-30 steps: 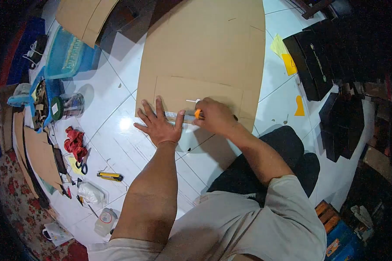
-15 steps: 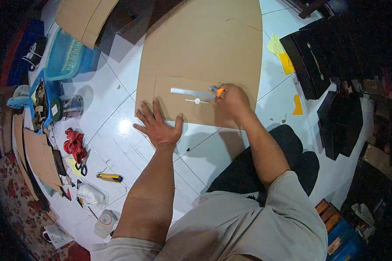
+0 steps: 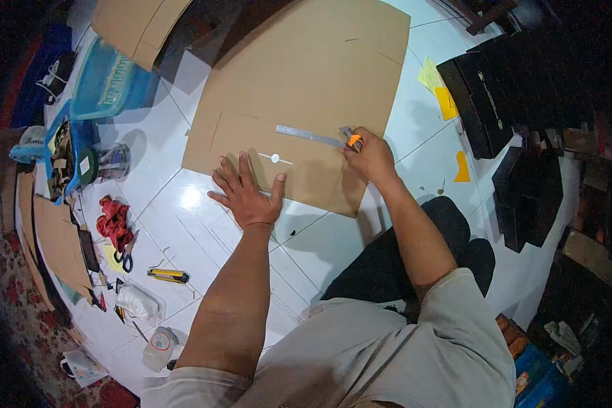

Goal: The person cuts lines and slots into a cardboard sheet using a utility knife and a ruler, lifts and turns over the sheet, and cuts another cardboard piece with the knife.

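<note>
A large brown cardboard sheet (image 3: pixel 292 78) lies on the tiled floor, tilted a little to the right. Pencil-like lines mark it, and a thin white slit with a round hole (image 3: pixel 275 158) runs through its lower part. My left hand (image 3: pixel 248 197) rests with fingers spread on the sheet's near edge. Near the right edge, my right hand (image 3: pixel 372 158) is closed around one end of a metal ruler (image 3: pixel 306 134) with an orange-and-grey piece (image 3: pixel 354 141) at that end. The ruler's free end points left over the cardboard. My fingertips partly hide how piece and ruler join.
To the left are a blue basin (image 3: pixel 109 85), a clear jar (image 3: pixel 112 162), red cloth (image 3: pixel 114 221), scissors (image 3: pixel 126 257), a yellow utility knife (image 3: pixel 168 275) and a white bottle (image 3: pixel 160 348). On the right lie yellow pieces (image 3: pixel 445 103) and black boxes (image 3: pixel 469 102).
The cardboard sheet has turned clockwise, and its slit has shifted left. My right hand has moved slightly right with the ruler. My left hand has stayed almost in place.
</note>
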Action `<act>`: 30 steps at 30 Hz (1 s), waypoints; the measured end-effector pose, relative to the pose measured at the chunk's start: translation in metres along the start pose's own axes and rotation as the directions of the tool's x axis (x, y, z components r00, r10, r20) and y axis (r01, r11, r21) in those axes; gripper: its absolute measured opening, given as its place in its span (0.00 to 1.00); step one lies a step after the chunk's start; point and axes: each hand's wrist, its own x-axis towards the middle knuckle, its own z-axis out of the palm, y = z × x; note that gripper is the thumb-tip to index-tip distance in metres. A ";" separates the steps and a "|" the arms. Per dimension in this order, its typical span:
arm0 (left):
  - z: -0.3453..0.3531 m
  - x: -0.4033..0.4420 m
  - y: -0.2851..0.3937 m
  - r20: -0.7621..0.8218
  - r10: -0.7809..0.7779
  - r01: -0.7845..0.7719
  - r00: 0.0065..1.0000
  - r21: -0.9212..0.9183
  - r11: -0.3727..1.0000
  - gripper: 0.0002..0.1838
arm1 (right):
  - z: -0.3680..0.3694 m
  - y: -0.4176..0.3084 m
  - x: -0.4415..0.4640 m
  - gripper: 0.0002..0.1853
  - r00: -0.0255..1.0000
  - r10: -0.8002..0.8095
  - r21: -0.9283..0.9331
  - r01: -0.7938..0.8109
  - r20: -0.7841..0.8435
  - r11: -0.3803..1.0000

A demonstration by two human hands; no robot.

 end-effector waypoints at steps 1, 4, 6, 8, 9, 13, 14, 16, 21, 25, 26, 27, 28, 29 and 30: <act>0.000 -0.001 0.000 -0.001 -0.003 0.003 1.000 0.005 1.000 0.53 | 0.007 -0.004 -0.003 0.21 0.999 0.030 -0.040 -0.030 0.011 0.999; -0.001 0.000 0.002 -0.012 0.002 -0.002 1.000 0.006 1.000 0.60 | 0.014 -0.018 -0.016 0.20 0.998 -0.002 -0.030 0.004 0.065 1.000; 0.001 0.000 -0.001 -0.016 -0.001 0.000 1.000 -0.029 1.000 0.60 | 0.021 -0.024 -0.027 0.19 0.990 0.044 -0.001 -0.044 0.133 0.999; 0.001 0.001 -0.004 -0.012 0.009 -0.009 1.000 -0.025 1.000 0.59 | 0.036 -0.019 -0.038 0.20 0.993 -0.115 -0.035 0.116 0.041 0.993; 0.001 0.001 -0.005 -0.001 0.013 -0.013 1.000 -0.026 1.000 0.57 | 0.039 -0.022 -0.041 0.20 0.992 -0.101 -0.065 0.106 0.078 0.992; 0.003 0.001 -0.009 -0.036 0.059 -0.059 0.998 0.005 0.998 0.55 | 0.040 -0.024 -0.050 0.21 0.991 -0.079 -0.032 0.083 0.112 0.996; 0.002 0.002 -0.008 -0.026 0.049 -0.049 0.998 -0.012 0.999 0.53 | 0.037 -0.024 -0.051 0.22 0.982 -0.118 -0.031 0.124 0.149 0.992; 0.003 0.002 -0.010 -0.026 0.066 -0.066 0.998 -0.009 0.998 0.51 | 0.034 -0.021 -0.051 0.22 0.974 -0.156 -0.005 0.159 0.164 0.987; 0.000 0.006 -0.007 0.091 0.015 -0.026 0.996 0.122 0.992 0.46 | 0.014 -0.023 -0.042 0.27 0.935 -0.199 0.125 0.169 0.293 0.978; 0.007 0.008 -0.015 0.103 0.058 -0.071 0.993 0.123 0.990 0.43 | 0.024 -0.005 -0.025 0.27 0.929 -0.145 0.324 0.028 0.342 0.946; 0.010 0.008 -0.013 0.084 0.083 -0.094 0.993 0.138 0.986 0.43 | 0.022 0.000 -0.025 0.27 0.937 -0.154 0.347 0.037 0.315 0.937; 0.013 0.007 -0.010 0.070 0.100 -0.110 0.993 0.162 0.981 0.43 | 0.022 0.004 -0.025 0.27 0.926 -0.193 0.368 0.064 0.325 0.928; 0.014 0.004 -0.003 0.064 0.109 -0.119 0.992 0.187 0.975 0.43 | 0.019 0.003 -0.027 0.28 0.910 -0.230 0.387 0.086 0.344 0.918; 0.019 0.001 0.005 0.066 0.131 -0.140 0.989 0.144 0.980 0.44 | 0.016 0.005 -0.027 0.29 0.902 -0.272 0.376 0.136 0.334 0.916; 0.024 0.001 0.013 0.095 0.153 -0.163 0.984 0.111 0.980 0.46 | 0.018 0.005 -0.027 0.29 0.903 -0.271 0.386 0.132 0.334 0.913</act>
